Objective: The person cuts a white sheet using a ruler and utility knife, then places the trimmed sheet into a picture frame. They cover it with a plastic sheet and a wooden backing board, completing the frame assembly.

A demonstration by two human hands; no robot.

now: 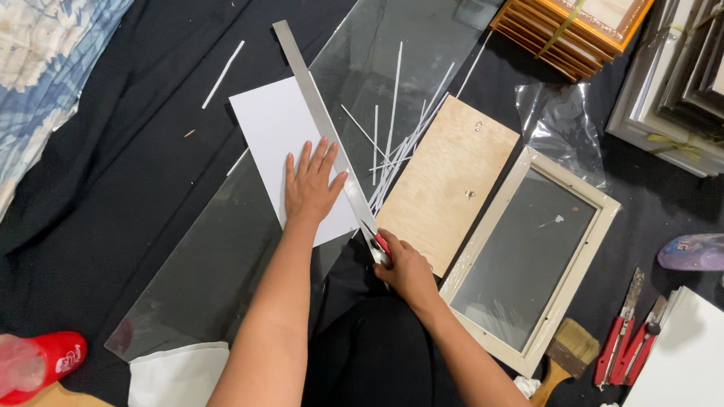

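near the bottom edge, a red-capped squeeze bottle (30, 365) lies on its side at the left, and a paintbrush (566, 356) with 2 red-handled tools (625, 345) sits at the right beside a stack of white boards (690, 379). the right hand (404, 269) is closed around a red-handled cutter (379, 245), whose tip meets the lower end of a long metal ruler (325, 130). the left hand (311, 184) lies flat with fingers spread, holding nothing, pressing a white sheet (270, 131) and touching the ruler's edge. the sheet rests on a large glass pane (207, 278) laid across black cloth (129, 172), with the ruler running diagonally along the sheet's right side. just right of the ruler is a scatter of thin white strips (399, 139) on the glass. beside them lies a plywood backing board (451, 184), touching a pale wooden frame (598, 243) that holds glass. farther off are a crumpled clear plastic bag (564, 115), a bundle of orange-gold frames (570, 23) tied with string, and stacked pale and dark frames (696, 81) at the top right. patterned blue fabric (27, 66) fills the left side
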